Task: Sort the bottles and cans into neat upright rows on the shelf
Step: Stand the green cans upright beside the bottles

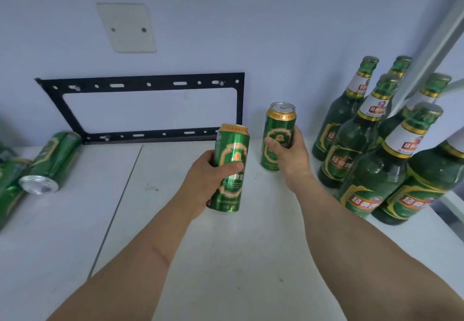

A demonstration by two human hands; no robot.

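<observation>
The green bottles (364, 130) already stand upright in a tight cluster at three o'clock on the shelf (238, 258). The left hand (208, 177) grips one can (229, 167) upright at centre; the right hand (288, 150) wraps another can (277, 136) just beyond, near the bottles. At nine o'clock several cans (50, 162) lie on their sides, so by my judgement the can rows are barely begun.

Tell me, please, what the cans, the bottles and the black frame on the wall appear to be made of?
Can in the left hand: likely aluminium with glossy green print; the lying can shows a bare silvery end.
Bottles: green glass, shiny, paper-looking labels.
Black frame: probably matte painted metal, slotted.
</observation>
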